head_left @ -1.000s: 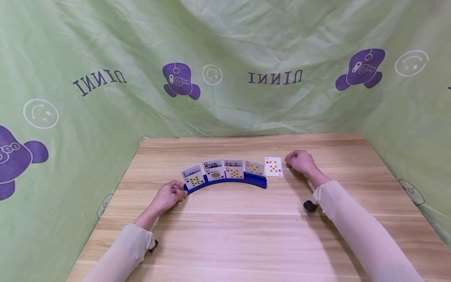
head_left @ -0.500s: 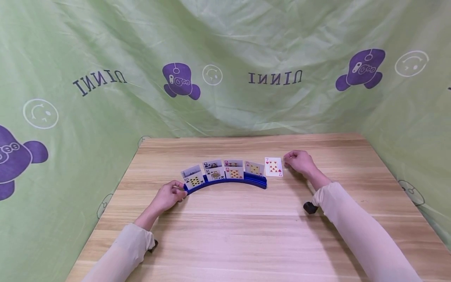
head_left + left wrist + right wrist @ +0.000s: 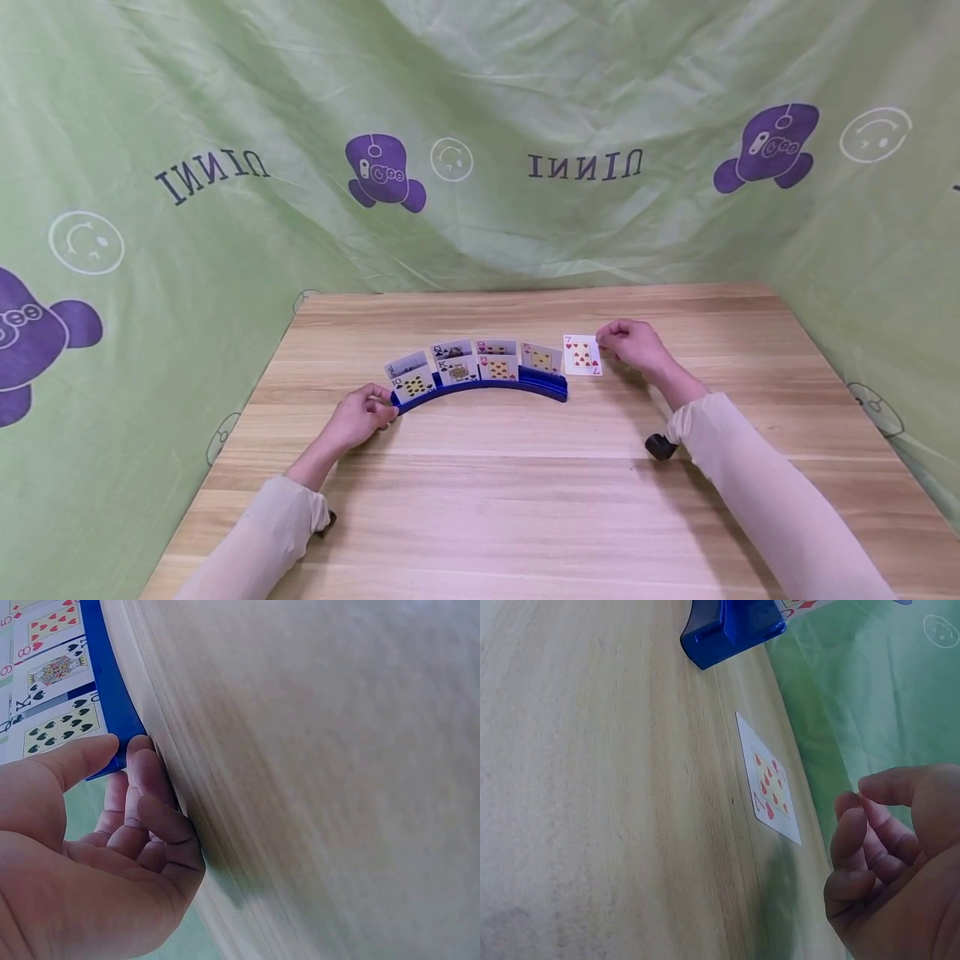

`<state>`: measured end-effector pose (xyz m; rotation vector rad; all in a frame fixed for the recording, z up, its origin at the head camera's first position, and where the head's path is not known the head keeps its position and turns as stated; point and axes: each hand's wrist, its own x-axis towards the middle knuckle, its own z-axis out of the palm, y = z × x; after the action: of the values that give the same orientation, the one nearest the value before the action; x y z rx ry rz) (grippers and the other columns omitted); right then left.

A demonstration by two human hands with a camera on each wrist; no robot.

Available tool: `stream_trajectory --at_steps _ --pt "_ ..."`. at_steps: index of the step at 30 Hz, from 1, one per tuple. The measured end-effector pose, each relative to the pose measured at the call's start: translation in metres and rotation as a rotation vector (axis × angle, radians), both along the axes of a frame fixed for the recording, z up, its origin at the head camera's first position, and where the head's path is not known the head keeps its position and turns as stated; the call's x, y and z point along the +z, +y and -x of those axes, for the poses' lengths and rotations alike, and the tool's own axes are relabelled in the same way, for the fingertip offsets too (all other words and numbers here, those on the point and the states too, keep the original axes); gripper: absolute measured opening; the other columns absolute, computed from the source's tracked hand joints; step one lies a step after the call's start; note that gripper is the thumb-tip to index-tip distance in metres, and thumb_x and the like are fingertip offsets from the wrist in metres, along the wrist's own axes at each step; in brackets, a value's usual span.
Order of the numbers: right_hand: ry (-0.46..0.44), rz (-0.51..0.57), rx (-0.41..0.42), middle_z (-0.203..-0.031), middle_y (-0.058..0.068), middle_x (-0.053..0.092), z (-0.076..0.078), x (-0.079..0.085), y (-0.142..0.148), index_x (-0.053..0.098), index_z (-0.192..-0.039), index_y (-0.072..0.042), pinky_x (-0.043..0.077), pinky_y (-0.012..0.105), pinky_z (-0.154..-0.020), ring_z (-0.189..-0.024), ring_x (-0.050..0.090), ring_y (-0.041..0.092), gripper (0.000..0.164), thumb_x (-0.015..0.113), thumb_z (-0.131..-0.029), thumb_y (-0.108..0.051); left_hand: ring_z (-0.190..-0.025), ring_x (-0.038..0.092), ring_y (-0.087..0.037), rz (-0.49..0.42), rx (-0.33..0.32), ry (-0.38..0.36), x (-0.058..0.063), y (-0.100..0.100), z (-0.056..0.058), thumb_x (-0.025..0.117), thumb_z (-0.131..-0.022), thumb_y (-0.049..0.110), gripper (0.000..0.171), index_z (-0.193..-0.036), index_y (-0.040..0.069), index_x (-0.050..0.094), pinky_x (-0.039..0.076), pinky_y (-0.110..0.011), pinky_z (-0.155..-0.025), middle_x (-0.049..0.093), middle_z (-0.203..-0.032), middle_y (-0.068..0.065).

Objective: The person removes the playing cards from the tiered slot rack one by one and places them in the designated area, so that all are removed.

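A curved blue card holder (image 3: 543, 381) stands on the table with playing cards in two rows. The front row has a ten of spades (image 3: 415, 385), a king of spades (image 3: 458, 371) and an eight of hearts (image 3: 498, 367). Behind them show a queen, a nine and a red five (image 3: 542, 357). My left hand (image 3: 358, 417) grips the holder's left end, thumb (image 3: 97, 754) on top and fingers below. To the holder's right, a seven of hearts (image 3: 769, 784) lies face up. My right hand (image 3: 636, 343) is beside its right edge, fingers loosely curled, holding nothing.
The wooden table (image 3: 495, 508) reaches back to a green printed curtain (image 3: 495, 225), which also hangs along both sides. A black object (image 3: 660, 447) shows under the right cuff (image 3: 693, 417).
My right hand has moved slightly left, to the edge of the seven of hearts. The left hand, the holder and the cards have stayed in place.
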<state>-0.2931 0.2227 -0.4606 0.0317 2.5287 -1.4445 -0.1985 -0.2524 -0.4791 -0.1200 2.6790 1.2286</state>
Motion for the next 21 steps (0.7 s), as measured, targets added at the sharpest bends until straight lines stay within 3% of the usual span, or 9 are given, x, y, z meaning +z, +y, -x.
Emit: stream_trajectory --at_steps 8,21 --pt "0.014 0.051 0.025 -0.12 0.02 0.066 -0.004 0.0 -0.002 0.059 -0.123 -0.003 0.053 0.032 -0.077 -0.097 0.062 0.029 0.03 0.056 -0.1 -0.022 -0.07 0.061 -0.013 -0.003 0.001 -0.003 -0.001 -0.001 0.0 0.067 -0.089 0.008 0.025 -0.111 0.001 0.059 0.045 -0.025 -0.063 0.074 -0.087 -0.009" --pt "0.084 0.09 0.076 -0.105 0.014 0.068 -0.014 0.007 -0.009 0.06 -0.122 0.003 0.049 0.029 -0.062 -0.076 0.059 0.015 0.03 0.058 -0.098 -0.016 -0.071 0.062 -0.013 0.005 -0.001 0.006 -0.002 -0.001 0.001 0.067 -0.089 0.008 0.025 -0.111 0.001 0.059 0.045 -0.025 -0.064 0.074 -0.087 -0.009"
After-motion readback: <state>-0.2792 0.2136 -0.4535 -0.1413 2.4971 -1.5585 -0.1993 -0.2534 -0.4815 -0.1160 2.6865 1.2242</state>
